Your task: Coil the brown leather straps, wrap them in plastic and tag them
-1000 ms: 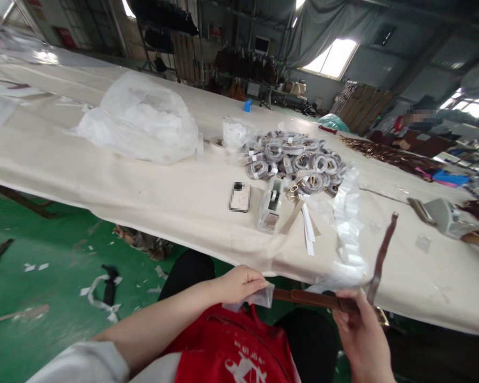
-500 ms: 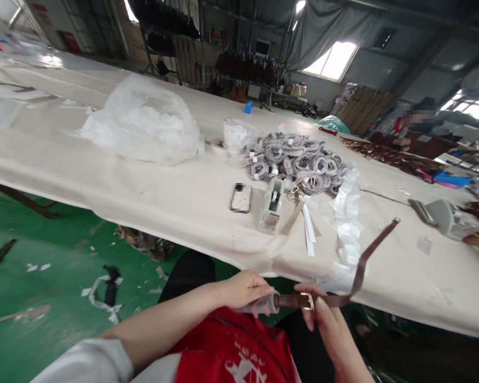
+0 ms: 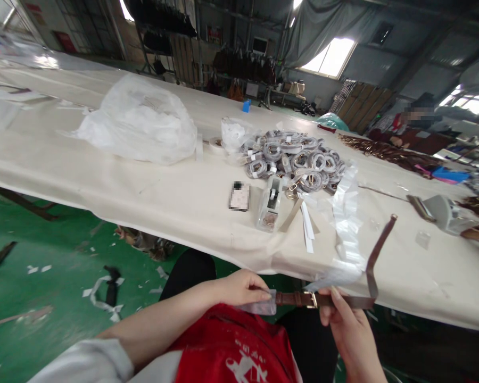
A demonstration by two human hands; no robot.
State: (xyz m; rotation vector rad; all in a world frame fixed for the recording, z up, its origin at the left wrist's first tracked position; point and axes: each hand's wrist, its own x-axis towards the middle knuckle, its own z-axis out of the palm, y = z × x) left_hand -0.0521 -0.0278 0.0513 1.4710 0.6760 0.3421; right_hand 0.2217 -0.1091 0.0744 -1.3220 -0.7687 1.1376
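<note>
A brown leather strap point(image 3: 358, 302) with a gold buckle point(image 3: 313, 300) stretches between my hands over my lap. Its left end sits inside a clear plastic sleeve point(image 3: 266, 305), and my left hand point(image 3: 243, 288) is closed on that sleeve, thumb on top. Right of the buckle, my right hand point(image 3: 345, 314) pinches the strap between thumb and fingers. Beyond this grip the strap bends upward, and its free end lies on the table point(image 3: 191, 213).
Wrapped, coiled straps point(image 3: 295, 159) form a pile mid-table. Before them are a tape dispenser point(image 3: 270, 205), a phone point(image 3: 239, 197) and paper strips point(image 3: 306, 226). A plastic bag point(image 3: 139, 122) lies left, plastic sleeves point(image 3: 346, 218) right. Another person point(image 3: 407, 125) sits far right.
My right hand has slid right along the strap, from the buckle to a spot past it. The strap's bend has shifted right. My left hand keeps its hold on the sleeve.
</note>
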